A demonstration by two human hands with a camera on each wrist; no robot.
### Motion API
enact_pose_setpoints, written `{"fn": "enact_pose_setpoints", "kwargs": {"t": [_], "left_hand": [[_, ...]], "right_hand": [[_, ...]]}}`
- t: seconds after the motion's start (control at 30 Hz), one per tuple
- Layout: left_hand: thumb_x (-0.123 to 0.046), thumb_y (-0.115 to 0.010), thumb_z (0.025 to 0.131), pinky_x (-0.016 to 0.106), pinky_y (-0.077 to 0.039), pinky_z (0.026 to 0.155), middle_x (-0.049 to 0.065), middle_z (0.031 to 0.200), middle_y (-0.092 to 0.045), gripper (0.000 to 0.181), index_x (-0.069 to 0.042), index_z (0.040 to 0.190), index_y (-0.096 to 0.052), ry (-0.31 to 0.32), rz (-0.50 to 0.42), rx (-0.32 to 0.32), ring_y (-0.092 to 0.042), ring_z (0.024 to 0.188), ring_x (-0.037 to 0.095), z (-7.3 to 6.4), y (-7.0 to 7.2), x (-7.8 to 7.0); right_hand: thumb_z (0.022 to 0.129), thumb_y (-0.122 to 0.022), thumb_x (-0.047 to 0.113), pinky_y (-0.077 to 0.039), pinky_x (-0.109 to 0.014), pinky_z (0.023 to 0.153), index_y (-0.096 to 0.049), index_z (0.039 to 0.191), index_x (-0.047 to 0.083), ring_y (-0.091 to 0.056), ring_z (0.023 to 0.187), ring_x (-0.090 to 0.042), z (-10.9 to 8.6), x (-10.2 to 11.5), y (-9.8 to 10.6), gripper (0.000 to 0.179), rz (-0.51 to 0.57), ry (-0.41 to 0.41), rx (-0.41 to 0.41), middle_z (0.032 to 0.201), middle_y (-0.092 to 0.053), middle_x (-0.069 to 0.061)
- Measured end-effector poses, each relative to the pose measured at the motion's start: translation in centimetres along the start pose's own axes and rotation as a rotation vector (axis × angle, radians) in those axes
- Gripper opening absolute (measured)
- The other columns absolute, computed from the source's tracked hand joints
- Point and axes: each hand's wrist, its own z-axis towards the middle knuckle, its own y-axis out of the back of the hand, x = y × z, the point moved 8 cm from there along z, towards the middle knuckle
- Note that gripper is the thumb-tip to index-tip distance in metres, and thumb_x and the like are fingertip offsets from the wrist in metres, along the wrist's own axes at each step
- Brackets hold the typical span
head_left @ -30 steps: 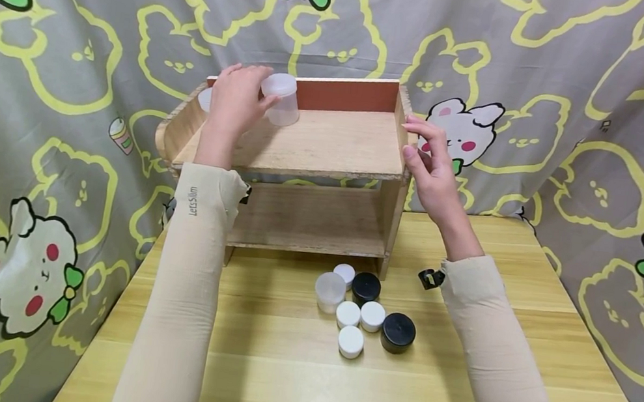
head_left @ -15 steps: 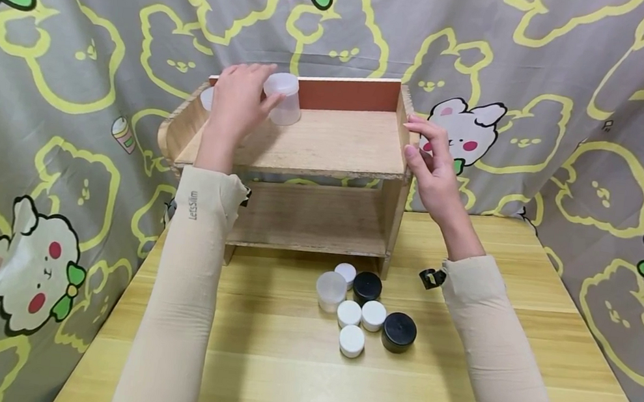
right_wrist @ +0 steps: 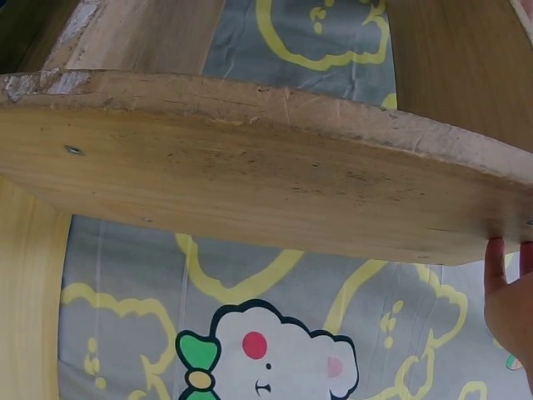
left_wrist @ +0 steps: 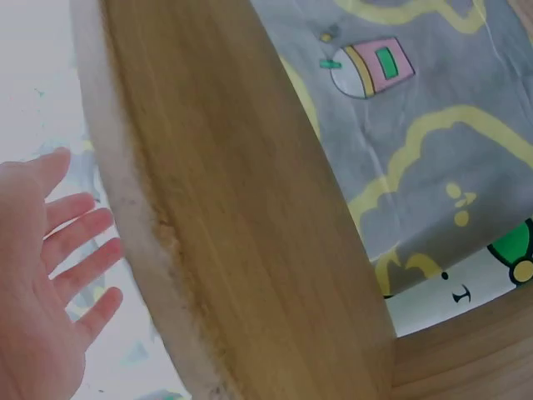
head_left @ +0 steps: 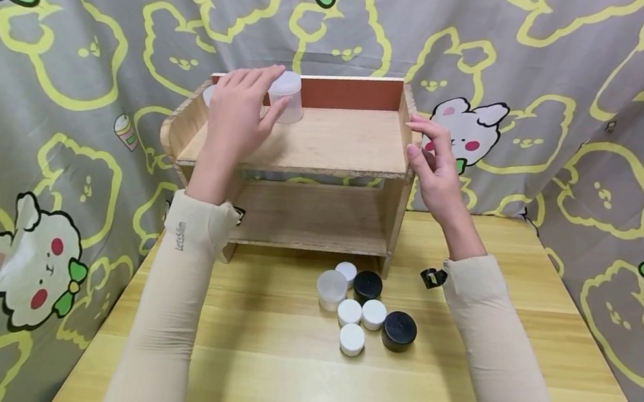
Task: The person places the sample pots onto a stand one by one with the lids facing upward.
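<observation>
My left hand [head_left: 240, 110] is over the left part of the shelf unit's top board [head_left: 345, 144]. Its fingers are extended beside a translucent lidded jar [head_left: 292, 107]; I cannot tell whether they touch it. Seen in the left wrist view, that hand [left_wrist: 42, 275] has its fingers spread and grips nothing visible. Part of a whitish round container [head_left: 208, 95] shows behind it at the left. My right hand [head_left: 437, 167] rests its fingertips against the wooden right side panel [head_left: 404, 137]. In the right wrist view, two fingers [right_wrist: 495, 262] touch that panel's outer face.
Below the unit's lower board [head_left: 308, 219], a group of containers stands on the wooden table [head_left: 279, 380]: several white jars [head_left: 351, 340], black jars [head_left: 399, 331] [head_left: 368, 286], and a translucent jar [head_left: 331, 290]. A patterned curtain [head_left: 346, 27] hangs behind and at both sides.
My left forearm has drawn back slightly toward me and left, and the left fingers have straightened near the translucent jar. The right hand still rests at the panel.
</observation>
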Motion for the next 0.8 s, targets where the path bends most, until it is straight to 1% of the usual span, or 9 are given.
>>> {"fn": "enact_pose_setpoints", "kwargs": {"t": [0.17, 0.3, 0.4, 0.47, 0.53, 0.67, 0.8], "left_hand": [[-0.041, -0.060, 0.104, 0.051, -0.039, 0.114, 0.006, 0.143, -0.065, 0.049, -0.017, 0.147, -0.060, -0.087, -0.039, -0.118, -0.057, 0.131, 0.033, -2.3, 1.2, -1.8], [-0.037, -0.064, 0.102, 0.052, -0.041, 0.111, 0.006, 0.144, -0.064, 0.050, -0.016, 0.147, -0.059, -0.188, -0.056, -0.190, -0.057, 0.131, 0.033, -4.2, 1.7, -3.8], [-0.036, -0.065, 0.102, 0.051, -0.044, 0.108, 0.006, 0.146, -0.063, 0.051, -0.014, 0.148, -0.058, -0.267, -0.068, -0.222, -0.057, 0.131, 0.032, -5.6, 1.9, -5.2], [-0.036, -0.066, 0.101, 0.051, -0.045, 0.108, 0.007, 0.146, -0.063, 0.053, -0.014, 0.148, -0.058, -0.304, -0.083, -0.227, -0.057, 0.131, 0.032, -6.7, 1.8, -5.9], [-0.035, -0.067, 0.100, 0.050, -0.045, 0.108, 0.007, 0.146, -0.063, 0.054, -0.013, 0.148, -0.058, -0.329, -0.110, -0.216, -0.057, 0.131, 0.032, -7.7, 1.6, -6.5], [-0.034, -0.071, 0.097, 0.047, -0.046, 0.109, 0.006, 0.145, -0.064, 0.056, -0.013, 0.147, -0.059, -0.351, -0.175, -0.177, -0.057, 0.132, 0.030, -9.8, 1.0, -7.5], [-0.037, -0.069, 0.098, 0.045, -0.045, 0.111, 0.005, 0.146, -0.063, 0.056, -0.014, 0.148, -0.058, -0.366, -0.204, -0.119, -0.057, 0.133, 0.028, -11.5, -0.4, -8.4]], "right_hand": [[0.106, -0.054, 0.010, -0.039, -0.036, 0.111, -0.051, 0.140, 0.000, -0.037, 0.149, -0.018, 0.2, 0.1, 0.1, 0.036, 0.010, 0.006, -0.004, 0.156, -0.045, -0.002], [0.105, -0.054, 0.011, -0.039, -0.036, 0.112, -0.051, 0.140, 0.000, -0.037, 0.149, -0.018, 0.2, 0.2, 0.2, 0.036, 0.006, 0.008, -0.008, 0.156, -0.046, -0.002], [0.105, -0.053, 0.009, -0.039, -0.036, 0.112, -0.051, 0.140, -0.001, -0.037, 0.148, -0.019, 0.2, 0.3, 0.3, 0.036, 0.012, 0.015, -0.011, 0.156, -0.045, -0.002], [0.105, -0.053, 0.009, -0.039, -0.036, 0.111, -0.051, 0.140, -0.001, -0.037, 0.148, -0.019, 0.2, 0.2, 0.3, 0.036, 0.016, 0.012, -0.011, 0.156, -0.045, -0.002], [0.106, -0.053, 0.008, -0.039, -0.035, 0.111, -0.050, 0.140, -0.001, -0.037, 0.148, -0.019, 0.1, 0.1, 0.2, 0.035, 0.018, 0.007, -0.008, 0.156, -0.045, -0.002], [0.106, -0.053, 0.008, -0.039, -0.035, 0.111, -0.051, 0.140, 0.000, -0.037, 0.149, -0.018, 0.1, 0.0, 0.1, 0.035, 0.014, -0.008, -0.007, 0.156, -0.045, -0.002], [0.106, -0.053, 0.008, -0.038, -0.036, 0.112, -0.051, 0.140, 0.001, -0.037, 0.149, -0.017, 0.0, 0.0, 0.1, 0.035, 0.004, -0.009, -0.006, 0.156, -0.045, -0.001]]}}
